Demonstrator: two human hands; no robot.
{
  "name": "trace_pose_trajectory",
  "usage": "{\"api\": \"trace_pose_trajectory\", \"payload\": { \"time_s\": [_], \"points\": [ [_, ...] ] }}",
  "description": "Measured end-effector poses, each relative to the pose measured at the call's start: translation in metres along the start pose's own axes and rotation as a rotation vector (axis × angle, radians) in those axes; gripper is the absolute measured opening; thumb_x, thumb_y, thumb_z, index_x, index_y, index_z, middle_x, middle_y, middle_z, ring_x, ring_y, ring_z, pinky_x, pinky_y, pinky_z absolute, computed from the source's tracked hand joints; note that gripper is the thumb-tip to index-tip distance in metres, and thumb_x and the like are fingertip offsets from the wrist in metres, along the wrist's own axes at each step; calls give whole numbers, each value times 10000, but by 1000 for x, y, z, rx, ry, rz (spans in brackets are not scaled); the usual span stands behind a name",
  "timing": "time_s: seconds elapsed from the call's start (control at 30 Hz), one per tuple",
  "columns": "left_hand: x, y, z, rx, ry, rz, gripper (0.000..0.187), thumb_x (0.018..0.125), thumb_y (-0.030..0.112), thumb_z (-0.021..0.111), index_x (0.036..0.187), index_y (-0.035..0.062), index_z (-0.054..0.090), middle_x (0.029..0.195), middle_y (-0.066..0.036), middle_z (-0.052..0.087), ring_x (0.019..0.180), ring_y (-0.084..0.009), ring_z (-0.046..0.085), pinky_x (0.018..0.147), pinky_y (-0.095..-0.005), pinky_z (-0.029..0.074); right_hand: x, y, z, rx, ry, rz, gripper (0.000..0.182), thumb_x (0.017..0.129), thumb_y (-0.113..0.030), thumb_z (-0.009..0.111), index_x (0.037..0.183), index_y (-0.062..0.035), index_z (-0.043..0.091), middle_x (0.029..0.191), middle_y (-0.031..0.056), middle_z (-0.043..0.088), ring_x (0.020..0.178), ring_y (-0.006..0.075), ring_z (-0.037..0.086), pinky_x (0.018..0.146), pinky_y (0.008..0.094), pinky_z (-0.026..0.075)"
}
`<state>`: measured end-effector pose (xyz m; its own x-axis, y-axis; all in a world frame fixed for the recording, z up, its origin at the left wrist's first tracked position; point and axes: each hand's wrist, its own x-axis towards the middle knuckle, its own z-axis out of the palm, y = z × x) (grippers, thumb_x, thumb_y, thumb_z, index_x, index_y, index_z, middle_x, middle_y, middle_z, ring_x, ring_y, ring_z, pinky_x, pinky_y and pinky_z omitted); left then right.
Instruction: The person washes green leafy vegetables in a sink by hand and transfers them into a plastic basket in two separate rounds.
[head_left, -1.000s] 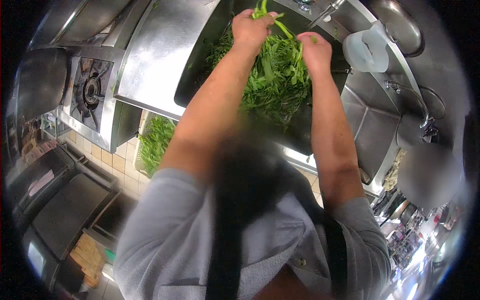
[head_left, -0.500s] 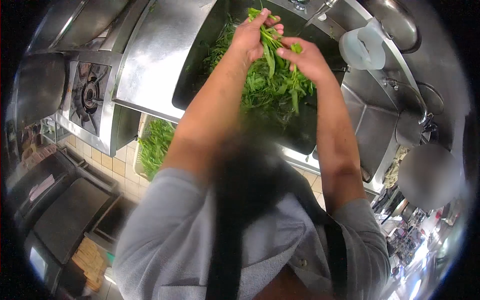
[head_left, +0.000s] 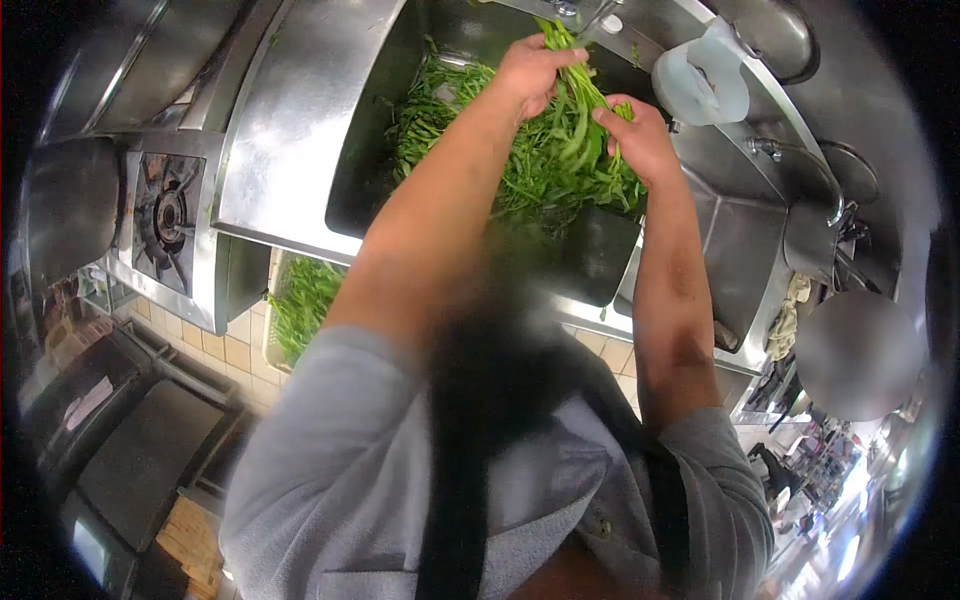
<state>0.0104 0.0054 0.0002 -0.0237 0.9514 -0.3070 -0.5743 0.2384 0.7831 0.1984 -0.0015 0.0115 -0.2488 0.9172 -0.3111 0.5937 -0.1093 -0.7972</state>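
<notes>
A bunch of long-stemmed leafy greens hangs over the dark sink basin. My left hand is closed round its upper stems. Lower on the right, my right hand pinches stems of the same bunch between thumb and fingers. Beneath both hands, a heap of loose greens lies in the basin, and the bunch's leaves overlap it. Where the bunch ends and the heap begins is hard to make out.
A faucet stands at the sink's back edge, with a translucent plastic pitcher to its right. Farther right is another steel sink. A pale basket of greens is below the left counter, near a gas burner.
The view has shifted slightly. The bunch between my hands looks fuller, and both hands are a little farther right and lower. More of the heap shows at the left.
</notes>
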Motion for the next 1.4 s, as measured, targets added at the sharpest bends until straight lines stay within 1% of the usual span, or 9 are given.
{"api": "trace_pose_trajectory", "payload": {
  "time_s": [0.1, 0.23, 0.33, 0.47, 0.63, 0.77, 0.9, 1.13, 1.4],
  "points": [
    [30, -7, 5, -124, 61, 72, 142, 899, 76, 628, 1007, -8, 587, 803, -123, 664, 658, -229, 659, 545, -376, 526, -12, 11, -17, -25, 20, 13, 356, 837, -278, 673, 1055, 3, 641, 626, 71, 595, 509, 145, 574, 534, 308, 448],
    [51, -34, 9, 63, 44, 134, 275, 929, 153, 595, 1104, -55, 555, 970, -179, 658, 785, -271, 669, 674, -430, 554, -23, 17, -28, -39, 131, 47, 348, 843, -281, 666, 1056, -7, 644, 624, 75, 594, 501, 137, 573, 529, 302, 452],
    [37, -36, -2, 576, 62, -258, 640, 899, 409, 620, 1365, -2, 469, 1364, -234, 491, 1293, -355, 442, 1042, -519, 361, -30, 17, -33, -51, 184, 76, 337, 850, -277, 660, 1061, -15, 644, 662, 102, 619, 543, 172, 603, 562, 321, 471],
    [6, -41, 5, 937, -174, -400, 673, 880, 452, 639, 1350, -5, 488, 1360, -224, 498, 1307, -340, 423, 1057, -507, 334, -16, 44, -27, -298, 296, -37, 320, 863, -284, 636, 1077, -46, 644, 873, 191, 684, 806, 337, 668, 741, 415, 510],
    [1, -36, 23, 394, -122, -16, 411, 846, 251, 732, 1114, -27, 589, 1051, -166, 667, 890, -234, 633, 825, -394, 505, -23, 19, 0, -475, 291, -17, 307, 870, -300, 605, 1086, -87, 653, 999, 208, 668, 970, 394, 624, 841, 464, 488],
    [4, -29, 14, 100, -74, -55, 291, 871, 226, 703, 1069, 34, 611, 937, -53, 665, 738, -171, 599, 672, -302, 477, -8, 37, -3, -361, 240, -71, 310, 859, -309, 626, 1063, -79, 668, 975, 222, 667, 968, 385, 629, 834, 453, 489],
    [1, -19, -3, 66, -43, 13, 209, 884, 120, 679, 1068, 46, 613, 921, -82, 691, 764, -147, 642, 649, -303, 517, -2, 36, -21, -273, 191, -73, 338, 839, -317, 659, 1050, -52, 675, 915, 236, 668, 909, 394, 635, 809, 439, 489],
    [3, -13, -16, 158, -205, 108, 236, 896, 144, 678, 1111, 51, 653, 929, -35, 666, 820, -120, 614, 707, -296, 495, -11, 0, -33, -281, -19, -31, 354, 838, -298, 678, 1077, -37, 670, 722, 151, 644, 551, 196, 622, 571, 356, 490],
    [-2, -3, -21, 246, -160, 76, 223, 876, 191, 709, 1014, 18, 683, 874, -17, 654, 750, -101, 563, 680, -265, 462, -1, -16, -41, -263, 176, -207, 310, 843, -287, 671, 1084, -92, 683, 863, 170, 676, 721, 279, 656, 695, 368, 508]
  ]
}}
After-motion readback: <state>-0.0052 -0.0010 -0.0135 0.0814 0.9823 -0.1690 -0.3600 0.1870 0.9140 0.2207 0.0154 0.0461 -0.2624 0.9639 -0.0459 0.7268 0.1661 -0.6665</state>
